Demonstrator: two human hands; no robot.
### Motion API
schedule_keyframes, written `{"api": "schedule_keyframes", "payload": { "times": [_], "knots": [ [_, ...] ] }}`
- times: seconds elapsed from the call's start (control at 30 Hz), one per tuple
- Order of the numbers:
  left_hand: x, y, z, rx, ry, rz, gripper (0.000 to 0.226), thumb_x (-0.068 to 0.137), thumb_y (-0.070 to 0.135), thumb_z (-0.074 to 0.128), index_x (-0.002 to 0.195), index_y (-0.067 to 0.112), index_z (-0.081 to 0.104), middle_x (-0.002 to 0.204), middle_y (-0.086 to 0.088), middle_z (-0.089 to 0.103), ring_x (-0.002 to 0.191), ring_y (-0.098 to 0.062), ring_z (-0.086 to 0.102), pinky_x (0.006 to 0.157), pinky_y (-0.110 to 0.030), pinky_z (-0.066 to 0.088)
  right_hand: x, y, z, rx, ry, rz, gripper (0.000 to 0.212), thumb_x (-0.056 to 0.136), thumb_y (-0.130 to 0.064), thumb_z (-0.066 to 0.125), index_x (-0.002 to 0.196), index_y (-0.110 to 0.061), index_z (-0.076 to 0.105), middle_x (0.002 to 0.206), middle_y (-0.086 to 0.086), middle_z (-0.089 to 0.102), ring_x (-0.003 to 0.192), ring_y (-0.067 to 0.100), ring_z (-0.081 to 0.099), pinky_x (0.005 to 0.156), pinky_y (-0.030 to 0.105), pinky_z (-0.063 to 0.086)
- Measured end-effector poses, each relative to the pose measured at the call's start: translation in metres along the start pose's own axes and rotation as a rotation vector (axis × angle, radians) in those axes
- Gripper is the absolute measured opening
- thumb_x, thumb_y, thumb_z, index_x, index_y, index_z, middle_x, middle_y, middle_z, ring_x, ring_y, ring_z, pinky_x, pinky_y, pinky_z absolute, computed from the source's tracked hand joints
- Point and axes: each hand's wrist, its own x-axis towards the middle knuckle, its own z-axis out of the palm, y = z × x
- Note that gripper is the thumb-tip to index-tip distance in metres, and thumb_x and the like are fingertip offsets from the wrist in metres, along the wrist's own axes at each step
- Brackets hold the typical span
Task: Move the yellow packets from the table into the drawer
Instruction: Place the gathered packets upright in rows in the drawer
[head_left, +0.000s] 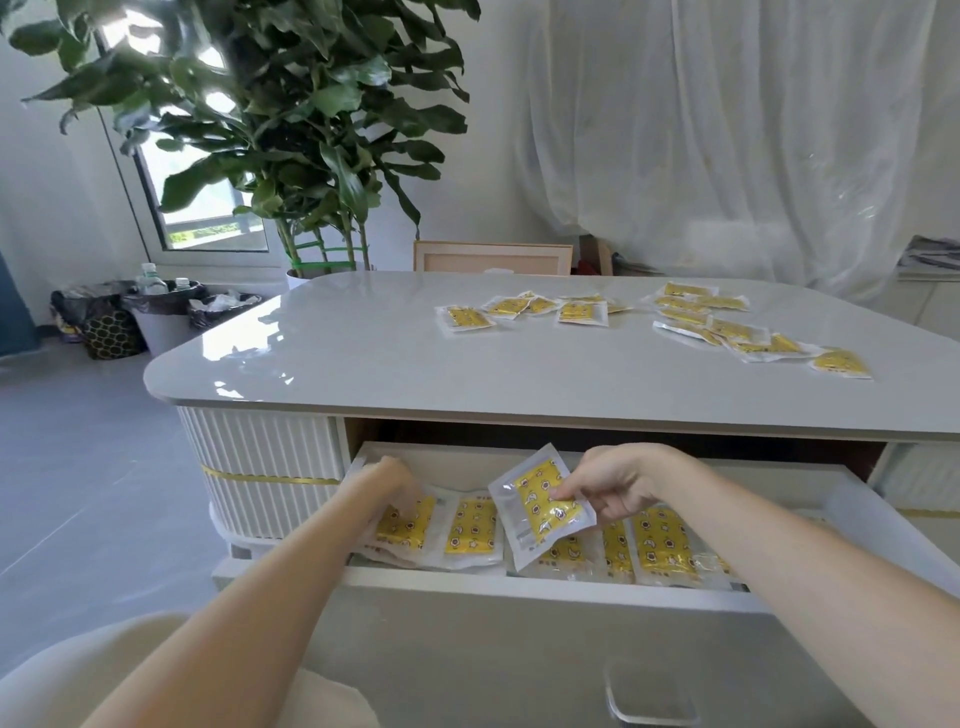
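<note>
The drawer (519, 584) under the tabletop stands pulled out, with several yellow packets (470, 527) lying side by side in it. My right hand (618, 486) pinches one yellow packet (540, 501) by its corner, tilted, just above those in the drawer. My left hand (387, 480) reaches down into the drawer's left end, fingers resting on a packet (408, 525) there; whether it grips it is unclear. More yellow packets lie on the table (363, 358) in two loose groups, one at the far middle (524, 309) and one at the far right (748, 330).
A large potted plant (291, 130) stands behind the table's left end. Bins with bags (156, 312) sit on the floor at the left. A wooden frame (491, 257) leans behind the table. The drawer front has a metal handle (649, 699).
</note>
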Motion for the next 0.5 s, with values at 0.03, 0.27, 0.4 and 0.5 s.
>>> {"api": "schedule_keyframes", "payload": {
  "times": [0.03, 0.27, 0.4, 0.5],
  "knots": [
    [0.002, 0.002, 0.001, 0.051, 0.015, 0.018, 0.063, 0.095, 0.022, 0.054, 0.146, 0.002, 0.024, 0.147, -0.012, 0.037, 0.132, -0.026, 0.043, 0.109, -0.034, 0.038, 0.000, 0.000, 0.000, -0.002, 0.003, 0.000, 0.026, 0.094, -0.009, 0.057, 0.118, 0.002, 0.057, 0.100, 0.015, 0.073, 0.082, 0.022, 0.072, 0.073, 0.032, 0.059],
    [-0.005, 0.035, -0.003, 0.023, 0.058, 0.241, 0.058, 0.090, 0.022, 0.057, 0.142, 0.010, 0.034, 0.142, -0.008, 0.044, 0.108, -0.022, 0.051, 0.079, -0.028, 0.045, -0.009, 0.007, -0.014, 0.011, 0.094, -0.038, 0.018, 0.094, -0.012, 0.059, 0.110, -0.005, 0.059, 0.095, 0.010, 0.071, 0.082, 0.020, 0.069, 0.072, 0.033, 0.057],
    [-0.012, 0.066, 0.006, -0.008, 0.076, 0.430, 0.054, 0.091, 0.020, 0.053, 0.143, 0.015, 0.037, 0.139, -0.004, 0.049, 0.121, -0.022, 0.052, 0.093, -0.028, 0.046, -0.020, 0.033, -0.043, 0.014, 0.231, -0.014, 0.027, 0.090, -0.011, 0.064, 0.116, -0.003, 0.060, 0.105, 0.011, 0.070, 0.083, 0.022, 0.069, 0.066, 0.031, 0.055],
    [-0.020, 0.088, 0.017, -0.011, 0.057, 0.572, 0.048, 0.094, 0.025, 0.051, 0.140, 0.019, 0.040, 0.138, -0.003, 0.050, 0.123, -0.021, 0.051, 0.102, -0.033, 0.044, -0.030, 0.059, -0.071, 0.081, 0.347, 0.010, 0.021, 0.090, -0.008, 0.064, 0.110, -0.004, 0.060, 0.104, 0.012, 0.069, 0.079, 0.023, 0.066, 0.064, 0.031, 0.053]
  ]
}}
